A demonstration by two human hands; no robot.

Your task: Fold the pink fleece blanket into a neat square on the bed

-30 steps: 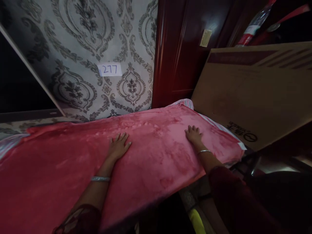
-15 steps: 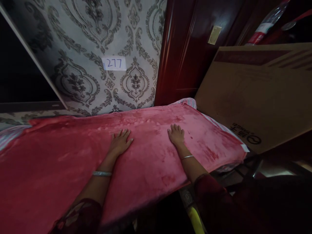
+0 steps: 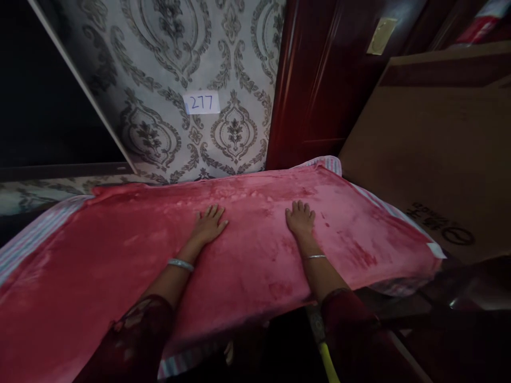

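Note:
A red plush cloth (image 3: 247,250) lies spread over a long surface, its pile marked by darker brushed patches. My left hand (image 3: 209,225) rests palm down on it near the middle, fingers spread. Farther right, my right hand (image 3: 301,219) also lies flat on the cloth with its fingers apart. Neither hand grips anything. Beneath the red cloth, a striped cloth (image 3: 43,226) shows along the left side and at the back right corner. Small ridges run across the red cloth behind my hands.
Patterned wallpaper with a paper label (image 3: 202,102) reading 277 stands behind. A dark screen (image 3: 59,106) is at the left. A large cardboard box (image 3: 431,149) leans at the right, before a dark red door panel (image 3: 315,80). Something yellow (image 3: 328,361) shows below the front edge.
My view has shifted left, so the scene sits farther right in the picture. Both hands stay flat on the red cloth, with hardly any movement across it.

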